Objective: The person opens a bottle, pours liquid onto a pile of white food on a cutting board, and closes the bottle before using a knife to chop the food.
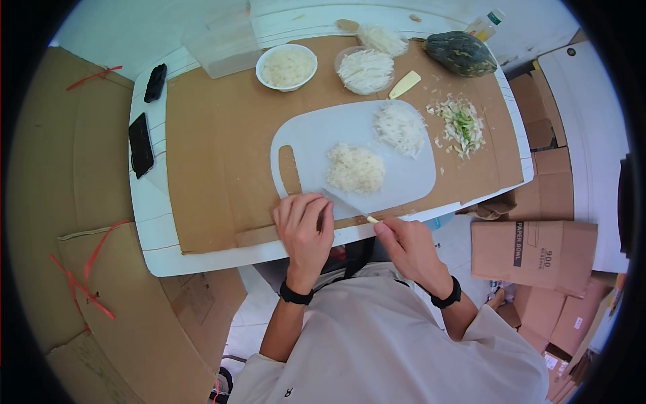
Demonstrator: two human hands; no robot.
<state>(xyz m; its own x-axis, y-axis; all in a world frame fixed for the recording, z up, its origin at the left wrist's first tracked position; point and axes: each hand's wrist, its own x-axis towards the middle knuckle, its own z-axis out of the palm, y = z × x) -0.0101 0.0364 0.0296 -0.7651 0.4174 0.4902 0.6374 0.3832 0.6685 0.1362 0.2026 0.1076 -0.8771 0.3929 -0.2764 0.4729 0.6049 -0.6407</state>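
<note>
My right hand [412, 250] is closed around the pale handle of a knife [351, 206], its blade angled up and left over the near edge of the white cutting board [303, 135]. Beside the blade's tip, my left hand [306, 225] has its fingers curled at the board's near-left edge. Whether anything is in those fingers is hidden. On the board lie a finely chopped white heap [355, 168] and, farther right, a heap of white shreds [400, 129]. Both hands are below the heaps, apart from them.
Behind the board stand a white bowl [286, 67] of chopped white food, a container of white shreds [365, 71], a cream flat tool [405, 85] and a dark green squash [460, 54]. Trimmings [461, 126] lie right. A phone [140, 146] is at left; cartons [531, 256] stand right.
</note>
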